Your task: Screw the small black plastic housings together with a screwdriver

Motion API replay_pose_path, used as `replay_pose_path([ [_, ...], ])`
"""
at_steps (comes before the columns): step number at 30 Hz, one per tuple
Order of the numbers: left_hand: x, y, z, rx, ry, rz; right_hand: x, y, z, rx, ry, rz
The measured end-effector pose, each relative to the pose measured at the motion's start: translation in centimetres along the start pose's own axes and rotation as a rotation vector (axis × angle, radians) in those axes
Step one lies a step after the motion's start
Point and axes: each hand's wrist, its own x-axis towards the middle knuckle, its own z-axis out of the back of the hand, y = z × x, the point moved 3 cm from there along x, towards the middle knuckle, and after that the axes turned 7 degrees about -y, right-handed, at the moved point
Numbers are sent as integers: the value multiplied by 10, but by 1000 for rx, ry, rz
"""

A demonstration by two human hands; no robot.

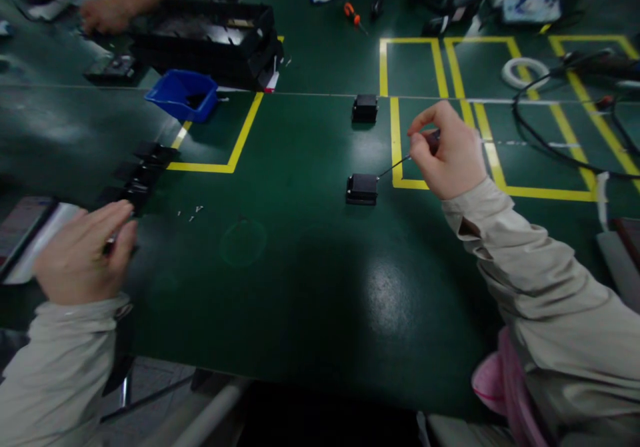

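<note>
My right hand [447,154] pinches the dark handle of a screwdriver [397,165], its thin shaft pointing down and left. The tip meets or comes very near the right edge of a small black box [363,188]. A second black box [365,108] of similar shape sits farther back. On the left, my left hand [83,254] is slightly blurred, thumb and fingers apart. Its fingertips are at the near end of a row of black parts [145,170]; whether they touch cannot be told. Several tiny screws [193,214] lie loose to the right of that hand.
A blue bin [183,94] stands before black trays [205,40], where another person's hand [105,15] rests. An orange screwdriver [353,14] lies at the back. A white tape ring [525,72] and black cable [530,127] are at right. Yellow tape marks the green table [300,300].
</note>
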Motion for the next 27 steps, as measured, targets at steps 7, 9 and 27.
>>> replay_pose_path([
  [7, 44, -151, -38, -249, 100, -472, 1, 0, -2, -9, 23, -7],
  [9, 53, -190, -51, -313, 198, -516, 1, 0, -3, -16, 33, -7],
  [27, 89, -307, -148, -541, 514, -575, 21, 35, -13, -513, 324, 59],
])
